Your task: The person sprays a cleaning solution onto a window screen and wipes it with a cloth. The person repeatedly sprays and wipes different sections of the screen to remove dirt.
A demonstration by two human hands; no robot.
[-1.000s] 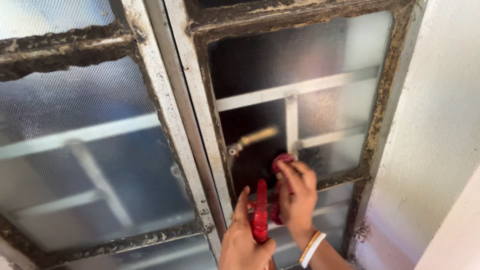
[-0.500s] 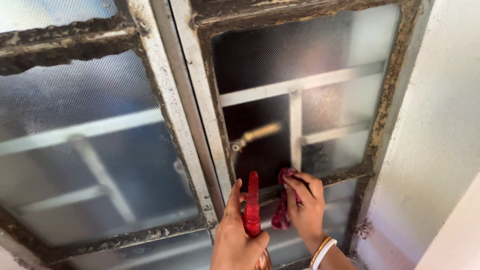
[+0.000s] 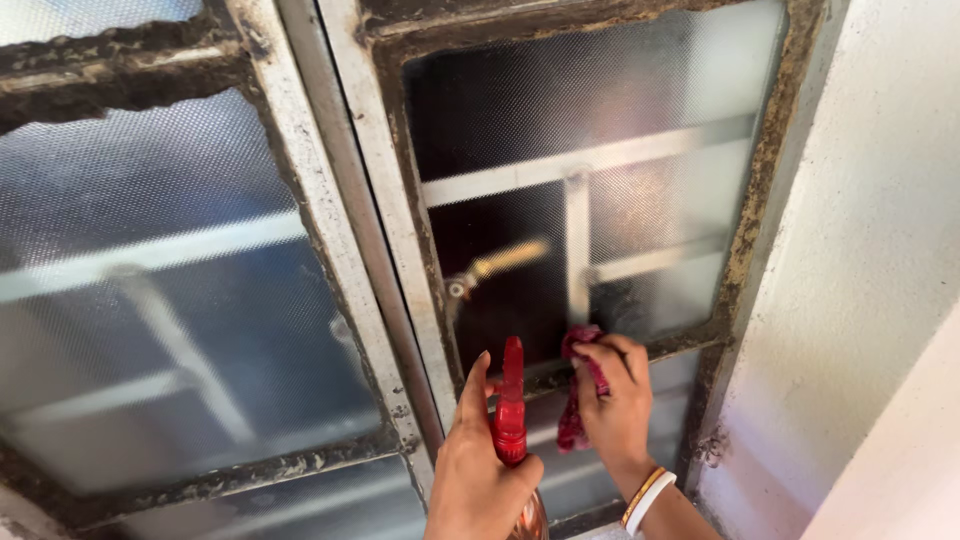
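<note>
The window (image 3: 560, 200) fills nearly everything in front of you: frosted, dimpled glass panes set in a pale metal frame with dark, crumbling putty along the edges. Behind the right pane you can make out pale bars and a brass-coloured latch (image 3: 500, 265), all blurred by the glass. A white wall (image 3: 870, 300) runs down the right side.

Your right hand (image 3: 615, 405) is curled tight around a red cloth (image 3: 578, 390), fingers folded over it, pressing the cloth against the lower edge of the right pane where glass meets the frame. Part of the cloth hangs down below your fist. Bangles (image 3: 648, 495), orange and white, sit on that wrist.

Your left hand (image 3: 480, 470) is wrapped around the neck of a spray bottle (image 3: 512, 420), thumb up alongside the red spray head, which points up towards the pane. The bottle sits just left of the cloth, close but apart from it. Its body is clear with a reddish tint; whether there is liquid inside is hard to tell, since most of the bottle is cut off by the bottom edge and covered by your palm.
</note>
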